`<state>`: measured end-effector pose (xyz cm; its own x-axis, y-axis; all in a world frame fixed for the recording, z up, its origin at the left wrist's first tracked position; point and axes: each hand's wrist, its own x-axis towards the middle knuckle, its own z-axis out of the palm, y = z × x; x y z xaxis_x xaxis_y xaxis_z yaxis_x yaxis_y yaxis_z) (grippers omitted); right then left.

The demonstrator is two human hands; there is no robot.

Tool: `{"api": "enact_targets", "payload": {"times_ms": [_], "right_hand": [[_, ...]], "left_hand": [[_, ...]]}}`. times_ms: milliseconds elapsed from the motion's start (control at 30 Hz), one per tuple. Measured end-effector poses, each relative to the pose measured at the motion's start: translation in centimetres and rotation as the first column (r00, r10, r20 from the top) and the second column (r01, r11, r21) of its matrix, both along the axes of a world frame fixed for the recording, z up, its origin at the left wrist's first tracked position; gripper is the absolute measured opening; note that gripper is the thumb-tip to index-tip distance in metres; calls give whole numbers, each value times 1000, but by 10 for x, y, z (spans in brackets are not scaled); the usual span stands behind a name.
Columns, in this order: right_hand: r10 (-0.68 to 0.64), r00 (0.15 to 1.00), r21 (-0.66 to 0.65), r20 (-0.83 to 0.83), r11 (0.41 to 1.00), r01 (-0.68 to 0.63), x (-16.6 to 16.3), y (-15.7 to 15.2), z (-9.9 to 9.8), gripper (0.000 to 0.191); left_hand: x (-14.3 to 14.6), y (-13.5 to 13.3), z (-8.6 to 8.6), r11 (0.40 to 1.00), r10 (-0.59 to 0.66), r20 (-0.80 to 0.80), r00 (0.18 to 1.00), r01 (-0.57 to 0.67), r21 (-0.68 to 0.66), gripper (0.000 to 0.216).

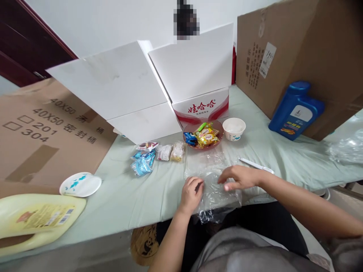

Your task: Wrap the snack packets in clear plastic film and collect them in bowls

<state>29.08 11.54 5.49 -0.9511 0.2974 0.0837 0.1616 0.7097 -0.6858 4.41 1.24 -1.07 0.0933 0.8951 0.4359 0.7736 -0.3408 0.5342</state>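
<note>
A clear plastic bag [215, 189] lies crumpled along the front edge of the cloth-covered table, its lower end hanging over. My left hand [191, 193] is at the bag's left side, fingers curled and closed on the plastic. A small dark patch shows between its fingers; I cannot tell what it is. Over the right part of the bag, my right hand [241, 177] is open, fingers bent and apart from the thumb. Behind the bag, a reddish glass bowl [218, 143] holds several wrapped snacks [206, 136]. To its left lie blue snack packets [142, 162] and two clear-wrapped snacks [171, 152].
A paper bowl [234, 129] stands right of the glass bowl, near a white-handled knife-like tool [255, 165]. Another paper bowl [80, 185] tips beside a yellow jug [42, 219]. A blue bottle [296, 111], brown cartons [272, 56] and white boxes [195, 64] border the table.
</note>
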Motion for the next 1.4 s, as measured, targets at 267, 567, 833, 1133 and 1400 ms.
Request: {"api": "enact_targets", "payload": {"times_ms": [267, 567, 833, 1133, 1400], "right_hand": [[-30, 987, 178, 157, 984, 2, 59, -46, -34, 94], [-226, 974, 377, 14, 903, 204, 71, -65, -63, 41], [-285, 950, 129, -124, 945, 300, 56, -54, -32, 28], [-782, 623, -350, -18, 589, 729, 27, -35, -58, 26], [-893, 445, 243, 68, 447, 861, 15, -24, -53, 27]], "left_hand": [[-29, -32, 26, 927, -286, -189, 939, 222, -302, 44], [-48, -69, 13, 929, -361, -522, 773, 250, -273, 79], [-46, -56, 20, 946, -275, 6, 962, 271, -176, 25], [-30, -25, -8, 903, 413, 218, 884, -369, -219, 23], [-26, -15, -13, 848, 517, 34, 855, -506, -155, 9]]}}
